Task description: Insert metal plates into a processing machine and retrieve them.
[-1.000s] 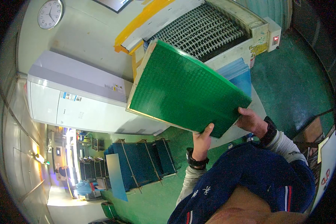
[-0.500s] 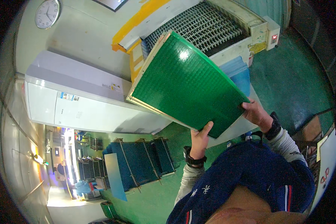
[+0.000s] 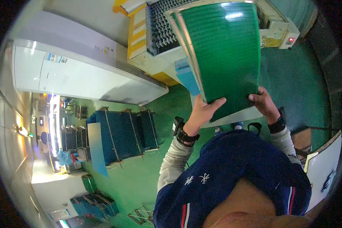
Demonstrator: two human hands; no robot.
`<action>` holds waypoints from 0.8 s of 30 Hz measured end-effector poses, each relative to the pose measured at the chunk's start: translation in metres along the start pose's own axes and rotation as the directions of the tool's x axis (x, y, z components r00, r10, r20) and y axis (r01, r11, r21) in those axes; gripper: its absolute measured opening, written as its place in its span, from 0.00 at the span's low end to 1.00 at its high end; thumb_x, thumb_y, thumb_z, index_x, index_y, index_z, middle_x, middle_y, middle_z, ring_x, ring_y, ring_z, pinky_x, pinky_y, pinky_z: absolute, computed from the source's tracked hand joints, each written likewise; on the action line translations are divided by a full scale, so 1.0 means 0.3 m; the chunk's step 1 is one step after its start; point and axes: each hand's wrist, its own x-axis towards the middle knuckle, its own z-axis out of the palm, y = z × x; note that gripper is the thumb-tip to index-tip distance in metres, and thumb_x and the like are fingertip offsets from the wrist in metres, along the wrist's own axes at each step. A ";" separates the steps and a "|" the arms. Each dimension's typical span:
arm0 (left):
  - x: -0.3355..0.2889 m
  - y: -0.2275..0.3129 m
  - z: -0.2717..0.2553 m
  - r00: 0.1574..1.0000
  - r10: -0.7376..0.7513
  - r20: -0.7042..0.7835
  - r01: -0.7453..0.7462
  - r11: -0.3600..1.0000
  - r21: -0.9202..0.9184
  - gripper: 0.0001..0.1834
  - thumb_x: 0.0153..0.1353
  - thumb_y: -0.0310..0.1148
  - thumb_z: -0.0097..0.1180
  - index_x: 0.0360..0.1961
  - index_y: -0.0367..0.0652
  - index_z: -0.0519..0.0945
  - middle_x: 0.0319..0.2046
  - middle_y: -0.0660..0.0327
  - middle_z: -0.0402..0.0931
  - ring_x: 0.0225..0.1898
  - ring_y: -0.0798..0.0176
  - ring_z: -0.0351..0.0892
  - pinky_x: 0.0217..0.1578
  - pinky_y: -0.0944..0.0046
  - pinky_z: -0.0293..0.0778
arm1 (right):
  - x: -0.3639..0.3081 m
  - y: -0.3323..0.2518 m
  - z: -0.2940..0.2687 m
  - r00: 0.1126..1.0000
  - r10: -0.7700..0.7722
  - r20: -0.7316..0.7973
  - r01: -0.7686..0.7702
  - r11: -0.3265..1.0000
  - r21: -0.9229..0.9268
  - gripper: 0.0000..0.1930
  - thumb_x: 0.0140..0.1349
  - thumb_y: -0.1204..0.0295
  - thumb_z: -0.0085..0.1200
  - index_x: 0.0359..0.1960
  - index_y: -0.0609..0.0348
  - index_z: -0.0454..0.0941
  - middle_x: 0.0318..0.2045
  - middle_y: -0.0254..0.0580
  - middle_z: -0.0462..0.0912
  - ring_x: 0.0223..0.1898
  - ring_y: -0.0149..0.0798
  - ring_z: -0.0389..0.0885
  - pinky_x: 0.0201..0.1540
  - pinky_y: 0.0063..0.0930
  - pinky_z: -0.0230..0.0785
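Note:
Both my hands grip a small stack of glossy green panels (image 3: pixel 226 53), which look like circuit boards with copper-coloured edges. My left hand (image 3: pixel 206 110) holds the near left corner, its thumb lying on the top face. On the near right edge my right hand (image 3: pixel 265 103) is closed, thumb on top and the other fingers hidden underneath. The stack is tilted, its far end raised in front of a roller conveyor machine (image 3: pixel 163 28). Below the stack, blue sheets (image 3: pixel 187 76) and a pale board (image 3: pixel 235 115) partly show.
A tall white air conditioner (image 3: pixel 79 79) stands to the left. Racks of dark blue panels (image 3: pixel 121 133) occupy the green floor at lower left, with a light blue sheet (image 3: pixel 97 146) leaning on them. At lower right is a white board (image 3: pixel 326 167).
The panel stack has swung clockwise, so its far end now points more straight ahead, over the conveyor. Both hands still hold it, and the whole view has shifted.

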 end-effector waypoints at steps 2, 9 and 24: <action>0.000 -0.015 -0.005 1.000 -0.013 0.025 0.013 1.000 0.008 0.12 0.58 0.25 0.61 0.42 0.34 0.78 0.35 0.63 0.80 0.36 0.71 0.74 0.39 0.66 0.72 | -0.009 0.015 -0.003 1.000 0.017 -0.002 -0.017 1.000 0.013 0.20 0.58 0.78 0.57 0.54 0.61 0.74 0.49 0.38 0.80 0.48 0.34 0.79 0.52 0.31 0.71; 0.007 0.007 0.003 0.996 0.045 0.079 -0.050 0.997 0.064 0.10 0.57 0.26 0.61 0.40 0.34 0.78 0.31 0.63 0.80 0.32 0.72 0.73 0.36 0.66 0.72 | -0.024 0.042 -0.006 0.999 -0.013 -0.031 0.015 0.996 0.084 0.24 0.57 0.81 0.54 0.58 0.59 0.70 0.51 0.37 0.78 0.49 0.36 0.78 0.53 0.32 0.70; -0.005 -0.020 -0.044 0.989 0.059 0.134 -0.076 0.988 0.131 0.13 0.56 0.27 0.62 0.42 0.35 0.77 0.31 0.58 0.79 0.32 0.67 0.75 0.36 0.64 0.73 | 0.006 0.046 -0.019 0.998 -0.019 -0.066 0.022 0.998 0.054 0.19 0.55 0.81 0.57 0.50 0.62 0.75 0.47 0.37 0.80 0.48 0.37 0.78 0.52 0.31 0.70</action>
